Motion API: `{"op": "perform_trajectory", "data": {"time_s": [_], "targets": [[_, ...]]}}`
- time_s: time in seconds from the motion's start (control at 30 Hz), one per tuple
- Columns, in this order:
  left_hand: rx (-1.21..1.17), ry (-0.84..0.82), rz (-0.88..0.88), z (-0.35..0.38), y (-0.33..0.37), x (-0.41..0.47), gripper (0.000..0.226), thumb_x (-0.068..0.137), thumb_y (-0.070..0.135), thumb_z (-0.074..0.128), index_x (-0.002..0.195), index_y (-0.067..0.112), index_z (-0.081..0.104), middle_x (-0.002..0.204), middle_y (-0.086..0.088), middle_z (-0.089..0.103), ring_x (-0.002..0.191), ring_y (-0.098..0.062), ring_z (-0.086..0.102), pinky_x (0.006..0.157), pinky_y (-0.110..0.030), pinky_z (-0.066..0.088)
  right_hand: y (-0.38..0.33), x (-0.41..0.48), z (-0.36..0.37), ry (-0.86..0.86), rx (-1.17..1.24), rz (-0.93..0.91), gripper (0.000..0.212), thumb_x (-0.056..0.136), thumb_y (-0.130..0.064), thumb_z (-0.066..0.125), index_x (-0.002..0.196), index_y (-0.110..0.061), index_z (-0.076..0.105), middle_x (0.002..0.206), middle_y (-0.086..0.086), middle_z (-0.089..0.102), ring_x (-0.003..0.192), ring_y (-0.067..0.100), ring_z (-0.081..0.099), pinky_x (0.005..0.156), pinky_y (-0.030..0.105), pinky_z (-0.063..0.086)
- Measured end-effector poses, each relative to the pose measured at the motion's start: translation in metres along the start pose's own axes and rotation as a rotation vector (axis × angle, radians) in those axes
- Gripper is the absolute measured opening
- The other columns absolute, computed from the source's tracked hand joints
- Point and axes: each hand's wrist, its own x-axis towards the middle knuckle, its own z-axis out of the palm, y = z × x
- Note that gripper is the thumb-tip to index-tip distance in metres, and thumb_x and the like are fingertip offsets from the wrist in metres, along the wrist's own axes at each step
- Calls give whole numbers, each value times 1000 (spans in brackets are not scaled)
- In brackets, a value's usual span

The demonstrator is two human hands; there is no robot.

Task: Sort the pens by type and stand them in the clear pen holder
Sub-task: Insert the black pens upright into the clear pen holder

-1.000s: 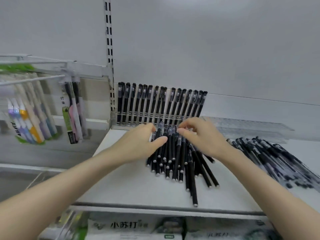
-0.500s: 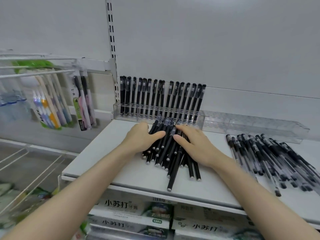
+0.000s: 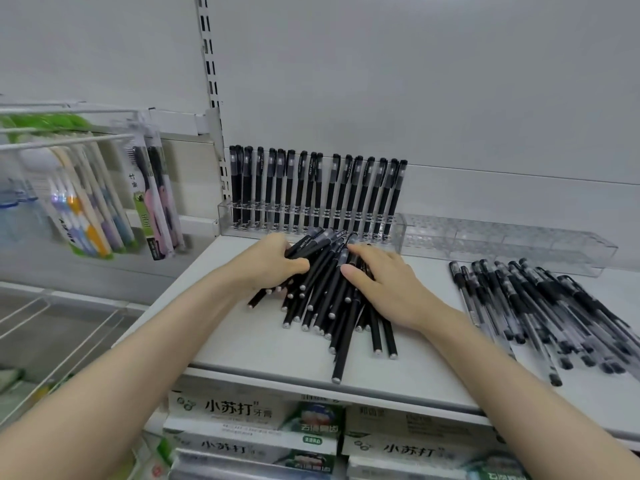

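Observation:
A heap of matte black pens (image 3: 329, 299) lies on the white shelf (image 3: 242, 344). My left hand (image 3: 270, 263) curls round several pens at the heap's left side. My right hand (image 3: 384, 282) lies on the heap's right side, fingers spread over the pens. Behind the heap, the clear pen holder (image 3: 401, 230) has several black pens (image 3: 311, 192) standing upright in its left section. Its right section (image 3: 512, 244) holds none. A second pile, clear-barrelled pens with black grips (image 3: 540, 306), lies flat at the right.
Packaged toothbrushes (image 3: 86, 209) hang from white hooks at the left beside a slotted upright (image 3: 207, 64). Toothpaste boxes (image 3: 249, 414) are stacked under the shelf's front edge. A wire rack (image 3: 52, 323) sits lower left.
Both hands have pushed the black pens closer into a tighter heap. My left hand's fingers have curled round pens at the left side. The camera view has shifted.

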Motion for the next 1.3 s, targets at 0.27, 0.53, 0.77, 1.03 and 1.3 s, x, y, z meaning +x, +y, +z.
{"op": "perform_trajectory", "data": {"time_s": [0.27,0.53,0.77,1.03,1.3], "targets": [[-314,-109,42,-6,-11,-14,26,96,5,43,70,7,44,52,-5,40,40,-9,34,40,-17,27,1,-2,0,-5,12,7,54,99,-48,33,147,-25,28,153,-4,32,140,23,23,114,41,20],[-349,40,31,-2,-12,-13,16,98,13,47,83,10,53,69,-4,56,51,-9,53,49,-21,46,0,-2,-1,-1,10,16,54,99,-47,34,147,-22,31,153,-1,33,140,25,24,114,42,20],[-77,124,67,1,-7,-12,23,96,13,48,73,13,53,61,2,56,45,-6,46,45,-15,37,-1,-4,-2,2,23,16,52,99,-45,35,146,-22,32,152,-1,34,140,25,25,114,40,20],[-156,108,141,-7,-8,-25,22,96,11,49,75,11,55,63,2,56,44,2,47,46,-8,36,0,-2,-2,8,10,16,51,100,-45,34,145,-22,33,152,0,36,139,26,27,114,41,20],[-561,0,162,-16,-20,-36,7,97,11,49,95,6,54,75,-3,56,50,-10,44,43,-19,35,-10,-7,-14,176,165,-25,40,98,-41,44,130,-20,53,131,-3,56,122,17,47,108,40,30]]}}
